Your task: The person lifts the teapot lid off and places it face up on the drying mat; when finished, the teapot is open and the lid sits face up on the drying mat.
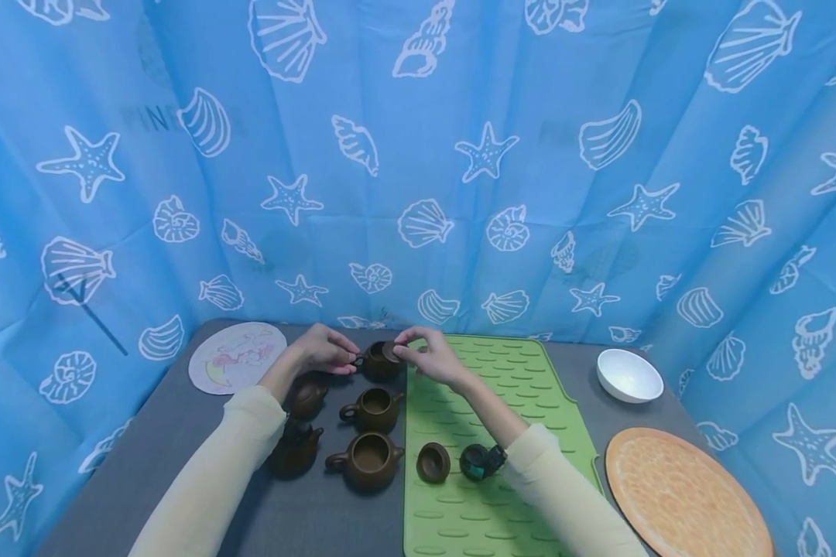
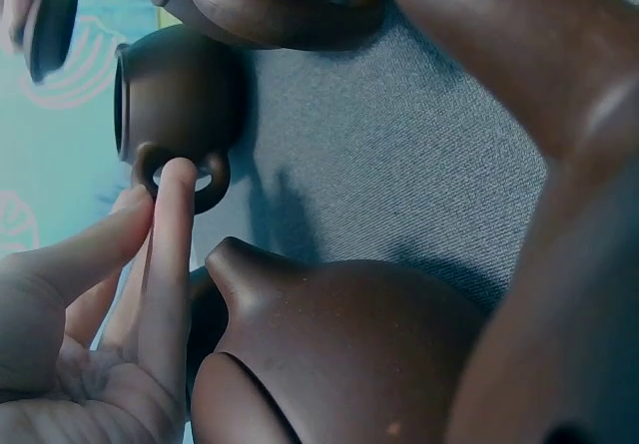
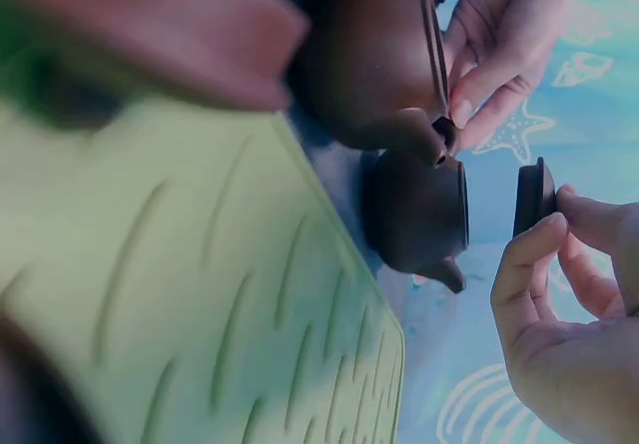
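At the back of a row of open brown teapots, my left hand (image 1: 323,350) pinches the handle (image 2: 218,187) of the farthest teapot (image 2: 190,85) between thumb and fingers. My right hand (image 1: 433,357) holds a small round brown lid (image 3: 534,197) by its knob, tilted on edge and apart from the pot. Nearer stand the middle teapot (image 1: 377,410) and the front teapot (image 1: 371,463), both without lids. Left of them, partly hidden by my left arm, are a lidded teapot (image 1: 308,398) and another brown teapot (image 1: 296,455).
A green ridged mat (image 1: 446,526) bears a small brown bowl-shaped piece (image 1: 433,463) and a dark round piece (image 1: 472,462) partly behind my right wrist camera. A white bowl (image 1: 629,376) and round tan board (image 1: 686,495) lie right, a pale oval mat (image 1: 237,357) back left.
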`<state>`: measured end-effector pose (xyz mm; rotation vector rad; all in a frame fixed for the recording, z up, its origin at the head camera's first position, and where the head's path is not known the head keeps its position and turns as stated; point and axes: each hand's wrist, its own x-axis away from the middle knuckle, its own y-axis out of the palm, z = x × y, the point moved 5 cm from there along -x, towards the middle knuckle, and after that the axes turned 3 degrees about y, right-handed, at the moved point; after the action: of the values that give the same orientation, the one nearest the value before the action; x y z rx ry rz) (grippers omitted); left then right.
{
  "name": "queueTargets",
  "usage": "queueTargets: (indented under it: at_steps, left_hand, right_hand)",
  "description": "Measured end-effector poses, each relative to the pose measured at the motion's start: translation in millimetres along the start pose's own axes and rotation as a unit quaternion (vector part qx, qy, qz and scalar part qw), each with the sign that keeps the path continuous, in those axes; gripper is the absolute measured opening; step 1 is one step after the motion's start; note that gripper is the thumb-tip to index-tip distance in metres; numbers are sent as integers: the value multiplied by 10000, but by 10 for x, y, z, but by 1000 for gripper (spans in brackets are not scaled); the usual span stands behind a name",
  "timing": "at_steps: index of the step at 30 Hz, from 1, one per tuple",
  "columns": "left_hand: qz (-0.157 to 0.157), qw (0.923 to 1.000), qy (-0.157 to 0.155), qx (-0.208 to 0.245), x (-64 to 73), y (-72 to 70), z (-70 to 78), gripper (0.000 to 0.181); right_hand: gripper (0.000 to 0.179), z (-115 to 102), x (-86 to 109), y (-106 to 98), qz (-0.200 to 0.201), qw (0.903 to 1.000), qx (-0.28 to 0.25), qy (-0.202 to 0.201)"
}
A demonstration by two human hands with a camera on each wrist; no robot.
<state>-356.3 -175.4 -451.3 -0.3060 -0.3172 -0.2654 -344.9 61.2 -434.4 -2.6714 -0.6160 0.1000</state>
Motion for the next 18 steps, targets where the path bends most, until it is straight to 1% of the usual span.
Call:
queueTargets:
  at_steps: [5, 8, 11, 18]
  left_hand:
    - [-55, 9999, 16, -102, 7, 12, 13, 27]
    - [-44, 9999, -22, -149, 8, 15, 17, 28]
    - [-12, 9998, -69, -206, 10, 14, 24, 27]
    - [0, 9994, 46, -344, 38, 23, 43, 27]
  right_hand:
    - [25, 30, 246, -138, -99, 9999, -80, 44]
    - [25, 58, 382, -201, -149, 9998, -146, -8]
    - [27, 68, 511, -235, -288, 9991, -280, -94]
    - [49, 47, 823, -269, -774, 9947, -546, -394]
